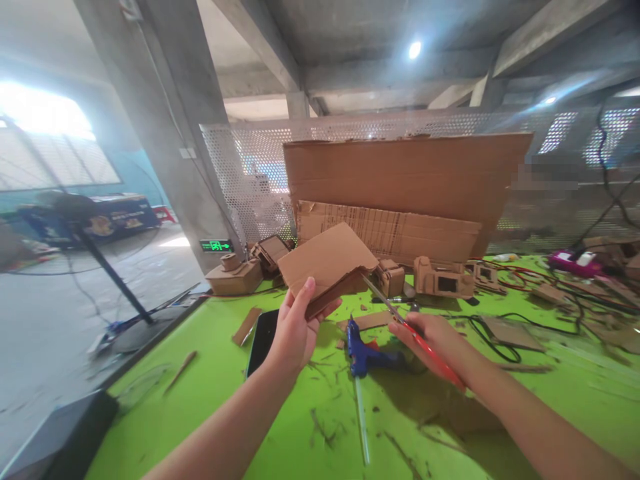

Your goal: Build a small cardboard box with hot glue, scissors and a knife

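My left hand (300,320) grips a piece of cardboard (327,260) by its near edge, thumb on top and fingers beneath, raised above the green table. My right hand (433,340) is closed around red-handled scissors (425,343). Their metal blades reach the cardboard's right edge, where the cut line looks ragged. How far the blades are apart is hard to make out. Below and between the hands, a blue hot glue gun (357,350) rests on the table with a clear glue stick (362,420) sticking out. Partly behind my left hand lies a dark phone (263,340).
Cardboard camera-like models (445,280) and a cardboard box (234,277) line the table's back. Large cardboard sheets (410,170) lean on a perforated metal screen (225,160). Cables (510,320) and scraps crowd the right side. A thin wooden stick (181,370) lies at left.
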A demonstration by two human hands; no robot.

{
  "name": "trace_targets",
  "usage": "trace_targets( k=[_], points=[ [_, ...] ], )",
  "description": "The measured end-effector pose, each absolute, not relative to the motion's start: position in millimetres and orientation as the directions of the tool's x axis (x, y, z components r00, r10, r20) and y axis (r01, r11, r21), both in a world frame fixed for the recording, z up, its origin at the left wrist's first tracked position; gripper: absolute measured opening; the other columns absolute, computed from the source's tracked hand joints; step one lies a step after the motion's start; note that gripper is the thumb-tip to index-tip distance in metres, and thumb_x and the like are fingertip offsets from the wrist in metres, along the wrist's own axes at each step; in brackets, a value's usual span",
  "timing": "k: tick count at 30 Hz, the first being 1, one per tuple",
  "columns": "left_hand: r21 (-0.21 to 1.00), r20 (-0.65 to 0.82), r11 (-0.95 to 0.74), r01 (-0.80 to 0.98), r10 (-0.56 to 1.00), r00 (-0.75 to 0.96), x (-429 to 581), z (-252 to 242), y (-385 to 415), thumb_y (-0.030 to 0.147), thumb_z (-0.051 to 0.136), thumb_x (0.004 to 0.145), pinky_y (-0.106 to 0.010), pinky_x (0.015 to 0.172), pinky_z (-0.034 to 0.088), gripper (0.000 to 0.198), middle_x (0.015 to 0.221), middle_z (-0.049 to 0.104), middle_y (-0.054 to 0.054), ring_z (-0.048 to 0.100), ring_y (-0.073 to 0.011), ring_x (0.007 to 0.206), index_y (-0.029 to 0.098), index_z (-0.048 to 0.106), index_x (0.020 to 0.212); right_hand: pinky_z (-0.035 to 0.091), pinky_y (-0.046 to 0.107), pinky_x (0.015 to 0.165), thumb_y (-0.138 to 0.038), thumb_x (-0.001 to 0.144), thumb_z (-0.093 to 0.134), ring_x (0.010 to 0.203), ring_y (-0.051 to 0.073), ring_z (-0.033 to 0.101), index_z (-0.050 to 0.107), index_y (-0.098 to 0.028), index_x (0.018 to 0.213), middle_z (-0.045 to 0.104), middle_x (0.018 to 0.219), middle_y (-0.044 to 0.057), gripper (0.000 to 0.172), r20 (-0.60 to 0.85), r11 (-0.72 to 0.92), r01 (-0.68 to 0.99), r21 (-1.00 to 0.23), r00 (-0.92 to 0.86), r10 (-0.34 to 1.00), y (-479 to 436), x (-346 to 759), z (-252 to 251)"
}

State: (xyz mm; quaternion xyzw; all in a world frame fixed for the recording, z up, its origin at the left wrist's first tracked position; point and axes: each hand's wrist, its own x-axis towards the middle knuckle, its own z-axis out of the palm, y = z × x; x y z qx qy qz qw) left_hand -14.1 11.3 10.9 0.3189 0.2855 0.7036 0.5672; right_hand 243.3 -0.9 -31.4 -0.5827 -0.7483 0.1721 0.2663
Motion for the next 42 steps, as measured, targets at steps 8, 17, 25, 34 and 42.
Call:
trace_targets(
  k=[8, 17, 25, 34, 42],
  points=[
    [0.775, 0.143, -0.194, -0.601, 0.981, -0.132, -17.0, 13.1, 10.2, 0.034, 0.082, 0.083, -0.037, 0.074, 0.067, 0.04, 0.111, 0.078, -0.01, 0.076, -0.0225, 0.09, 0.018, 0.067, 0.116, 0.024, 0.029, 0.055, -0.061, 0.097, 0.05, 0.058, 0.014, 0.039, 0.046, -0.021, 0.062, 0.038, 0.058, -0.004, 0.053, 0.226, 0.287, 0.766, -0.575, -0.188, 0.956, -4.9, 241.4, -23.5],
    [0.771, 0.125, -0.182, -0.61, 0.983, -0.136, -14.8, 13.2, 10.9, 0.034, 0.085, 0.079, -0.034, 0.072, 0.067, 0.044, 0.108, 0.078, -0.008, 0.076, -0.0209, 0.086, 0.018, 0.068, 0.115, 0.023, 0.029, 0.054, -0.062, 0.096, 0.049, 0.057, 0.014, 0.036, 0.042, -0.022, 0.062, 0.034, 0.059, -0.004, 0.053, 0.189, 0.255, 0.768, -0.587, -0.176, 0.966, -0.1, 243.2, -30.6],
    [0.779, 0.117, -0.176, -0.601, 0.984, -0.136, -15.4, 9.9, 11.0, 0.035, 0.083, 0.081, -0.035, 0.073, 0.066, 0.042, 0.11, 0.079, -0.01, 0.077, -0.0222, 0.087, 0.018, 0.067, 0.117, 0.024, 0.027, 0.053, -0.066, 0.09, 0.057, 0.054, 0.014, 0.038, 0.042, -0.022, 0.055, 0.034, 0.054, -0.004, 0.059, 0.205, 0.223, 0.804, -0.552, -0.128, 0.97, -5.5, 241.0, -20.6],
    [0.746, 0.058, -0.118, -0.656, 0.992, -0.112, -17.7, 21.5, 11.2, 0.034, 0.072, 0.091, -0.033, 0.077, 0.067, 0.023, 0.098, 0.081, -0.009, 0.078, -0.0215, 0.087, 0.015, 0.071, 0.103, 0.031, 0.027, 0.052, -0.067, 0.089, 0.056, 0.052, 0.017, 0.047, 0.054, -0.023, 0.057, 0.053, 0.051, 0.001, 0.055, 0.27, 0.216, 0.853, -0.475, -0.092, 0.958, -11.0, 234.4, -16.0],
    [0.761, 0.078, -0.128, -0.636, 0.991, -0.106, -18.0, 17.7, 12.5, 0.036, 0.076, 0.087, -0.038, 0.079, 0.067, 0.03, 0.101, 0.08, -0.009, 0.078, -0.0251, 0.091, 0.016, 0.071, 0.11, 0.031, 0.028, 0.054, -0.063, 0.093, 0.053, 0.056, 0.018, 0.05, 0.05, -0.023, 0.057, 0.054, 0.054, 0.001, 0.054, 0.276, 0.273, 0.859, -0.432, -0.162, 0.947, -11.4, 237.1, -14.2]
  ],
)
